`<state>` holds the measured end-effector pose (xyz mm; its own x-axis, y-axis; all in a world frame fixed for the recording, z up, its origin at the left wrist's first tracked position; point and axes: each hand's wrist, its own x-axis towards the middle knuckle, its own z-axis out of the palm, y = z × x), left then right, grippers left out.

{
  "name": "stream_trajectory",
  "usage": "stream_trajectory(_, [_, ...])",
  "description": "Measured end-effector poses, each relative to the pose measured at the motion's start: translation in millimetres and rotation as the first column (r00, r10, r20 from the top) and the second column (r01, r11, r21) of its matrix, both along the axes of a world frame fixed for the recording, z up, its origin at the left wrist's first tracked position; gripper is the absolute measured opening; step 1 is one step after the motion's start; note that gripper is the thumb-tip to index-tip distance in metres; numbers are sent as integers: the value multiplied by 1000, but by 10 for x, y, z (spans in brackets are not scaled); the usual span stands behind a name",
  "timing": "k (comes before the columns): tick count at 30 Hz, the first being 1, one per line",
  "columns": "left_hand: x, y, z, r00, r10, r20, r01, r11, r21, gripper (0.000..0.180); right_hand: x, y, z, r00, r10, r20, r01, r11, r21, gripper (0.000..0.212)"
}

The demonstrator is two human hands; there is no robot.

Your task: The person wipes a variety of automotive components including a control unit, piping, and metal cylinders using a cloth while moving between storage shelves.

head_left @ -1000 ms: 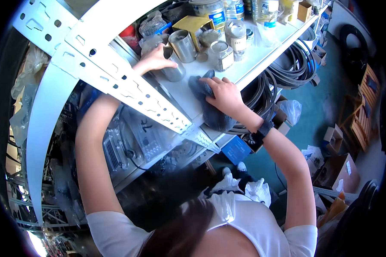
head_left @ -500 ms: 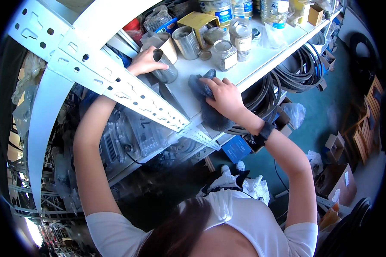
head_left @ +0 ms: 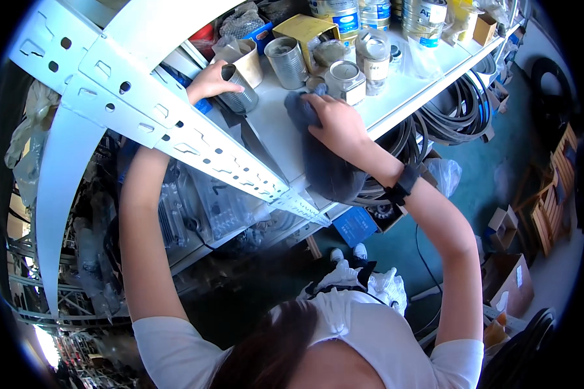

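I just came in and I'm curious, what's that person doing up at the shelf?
A person is wiping a white shelf. The right hand presses a dark grey cloth on the shelf, and part of the cloth hangs over the front edge. The left hand holds a metal tin can tipped off to the side. More cans and jars stand just behind the cloth.

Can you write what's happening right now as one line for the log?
left hand: holds metal can tilted | right hand: presses dark cloth on white shelf | nearby: more tins
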<state>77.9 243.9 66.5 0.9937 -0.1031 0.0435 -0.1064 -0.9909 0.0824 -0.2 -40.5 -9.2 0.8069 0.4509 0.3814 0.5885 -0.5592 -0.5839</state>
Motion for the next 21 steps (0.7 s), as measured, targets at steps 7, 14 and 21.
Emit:
stream_trajectory(7, [133, 180, 25, 997, -70, -38, 71, 997, 12, 83, 444, 746, 184, 959, -24, 283, 98, 963, -250, 39])
stream_trajectory(14, [61, 203, 43, 990, -143, 3, 143, 989, -27, 77, 900, 1408, 76, 961, 69, 267, 71, 873, -482, 21])
stream_trajectory(21, [214, 175, -55, 978, -207, -2, 206, 976, -75, 82, 982, 1116, 46, 932, 363, -6, -327, 831, -451, 29])
